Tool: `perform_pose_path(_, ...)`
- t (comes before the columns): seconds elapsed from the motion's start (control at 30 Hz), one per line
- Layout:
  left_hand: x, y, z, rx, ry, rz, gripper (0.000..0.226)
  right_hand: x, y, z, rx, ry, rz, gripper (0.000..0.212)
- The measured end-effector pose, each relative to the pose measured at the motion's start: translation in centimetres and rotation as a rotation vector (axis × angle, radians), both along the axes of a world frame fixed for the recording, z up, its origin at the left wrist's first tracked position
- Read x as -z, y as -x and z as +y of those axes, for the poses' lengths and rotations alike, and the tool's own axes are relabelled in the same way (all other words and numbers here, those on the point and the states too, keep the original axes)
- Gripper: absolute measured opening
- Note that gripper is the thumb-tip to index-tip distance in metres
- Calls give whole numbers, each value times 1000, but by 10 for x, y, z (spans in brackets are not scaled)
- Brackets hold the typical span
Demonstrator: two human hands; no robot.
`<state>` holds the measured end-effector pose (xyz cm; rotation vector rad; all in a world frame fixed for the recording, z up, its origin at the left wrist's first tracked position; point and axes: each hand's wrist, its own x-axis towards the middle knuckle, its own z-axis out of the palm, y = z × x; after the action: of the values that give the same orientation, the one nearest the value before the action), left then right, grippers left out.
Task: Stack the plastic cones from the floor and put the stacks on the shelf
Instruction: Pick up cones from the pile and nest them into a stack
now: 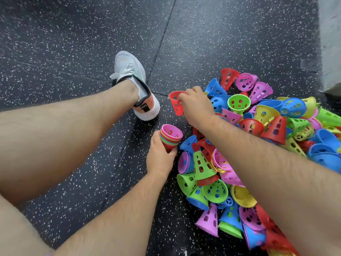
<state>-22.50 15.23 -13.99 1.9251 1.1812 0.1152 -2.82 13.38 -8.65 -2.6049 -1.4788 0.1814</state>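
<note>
Pinched red cone [176,104], right hand [197,106]

- Your left hand [160,159] grips a nested stack of cones [170,137], wide mouths up, pink cone on top; your fingers wrap its narrow lower end.
- Your right hand [196,106] pinches a single red cone [176,103] by its rim, just beyond the stack.
- Loose cone pile [258,145] lies on the speckled floor [73,43], right of your fingers.
- White shoe [135,85] rests left of the red cone.
</note>
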Motion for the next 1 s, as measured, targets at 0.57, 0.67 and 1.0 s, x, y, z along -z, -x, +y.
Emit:
perform_pose_path(0.57, -41, 15, -21, 118, -11, -92, 64, -18, 112, -114, 90, -383, 301, 33)
perform_pose_path(0.67, -50, 15, -24, 142, -29, -88, 66, -22, 122, -130, 102, -393, 356, 42)
perform_pose_path(1.0, -62, 11, -36, 224, -40, -153, 63, -34, 99, -150, 398, -269, 227, 41)
